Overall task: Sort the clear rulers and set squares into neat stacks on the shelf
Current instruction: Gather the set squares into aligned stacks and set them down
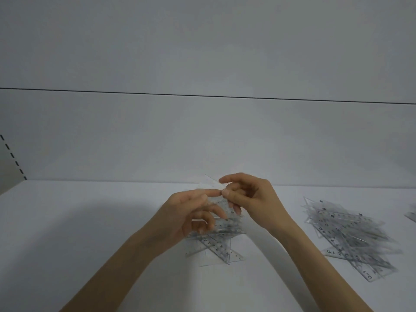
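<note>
While L hand & R hand grip clear rulers, edges blur.

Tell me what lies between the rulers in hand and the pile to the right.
Head view: only bare shelf between held rulers and pile; the right forearm crosses above it.

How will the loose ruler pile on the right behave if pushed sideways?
Likely to slide and fan out rather than move as one: the right pile lies criss-crossed, smooth clear plastic on a smooth white shelf. Pieces look thin and flat, so probably light and hard to lift by an edge. Rolling seems unlikely.
</note>
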The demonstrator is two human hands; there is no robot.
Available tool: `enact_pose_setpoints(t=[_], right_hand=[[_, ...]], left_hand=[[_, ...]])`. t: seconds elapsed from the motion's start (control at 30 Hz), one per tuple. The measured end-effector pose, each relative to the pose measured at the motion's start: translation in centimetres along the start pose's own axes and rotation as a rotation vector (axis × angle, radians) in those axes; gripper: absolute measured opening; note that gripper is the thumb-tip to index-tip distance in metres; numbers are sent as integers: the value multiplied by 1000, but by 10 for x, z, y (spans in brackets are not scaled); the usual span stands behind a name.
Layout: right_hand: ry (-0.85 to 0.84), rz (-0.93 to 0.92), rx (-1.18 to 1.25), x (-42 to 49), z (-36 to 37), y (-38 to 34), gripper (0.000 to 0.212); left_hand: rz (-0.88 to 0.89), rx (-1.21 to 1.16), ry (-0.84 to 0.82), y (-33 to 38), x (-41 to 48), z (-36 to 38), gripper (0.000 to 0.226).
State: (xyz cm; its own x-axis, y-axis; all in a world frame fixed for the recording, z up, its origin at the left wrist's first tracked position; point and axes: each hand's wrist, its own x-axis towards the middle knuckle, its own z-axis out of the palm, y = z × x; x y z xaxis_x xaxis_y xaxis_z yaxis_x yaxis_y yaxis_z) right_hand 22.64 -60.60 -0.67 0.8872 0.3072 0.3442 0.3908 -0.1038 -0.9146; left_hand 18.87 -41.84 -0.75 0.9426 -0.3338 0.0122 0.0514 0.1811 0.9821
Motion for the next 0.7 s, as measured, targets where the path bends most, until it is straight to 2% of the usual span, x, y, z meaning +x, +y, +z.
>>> enact_pose_setpoints(t=[0.13, 0.37, 0.47, 0.57, 0.63, 0.7], right_hand=[[73, 46, 257, -1, -5, -2, 11], [107, 69, 338, -3, -7, -7, 10], [265, 9, 353, -3, -5, -8, 7], [425, -149, 156, -4, 0, -5, 6], [339, -339, -80, -8, 13, 2, 7], [138, -543, -286, -12, 31, 11, 10]], left_hand=[[75, 30, 24, -3, 1, -4, 26], [134, 124, 73, -2, 0, -2, 33], [99, 167, 270, -6, 3, -3, 35], [59, 61, 393, -4, 6, -4, 32], [24, -107, 310, 0, 8, 0, 31], [7, -239, 240, 3, 8, 5, 28]])
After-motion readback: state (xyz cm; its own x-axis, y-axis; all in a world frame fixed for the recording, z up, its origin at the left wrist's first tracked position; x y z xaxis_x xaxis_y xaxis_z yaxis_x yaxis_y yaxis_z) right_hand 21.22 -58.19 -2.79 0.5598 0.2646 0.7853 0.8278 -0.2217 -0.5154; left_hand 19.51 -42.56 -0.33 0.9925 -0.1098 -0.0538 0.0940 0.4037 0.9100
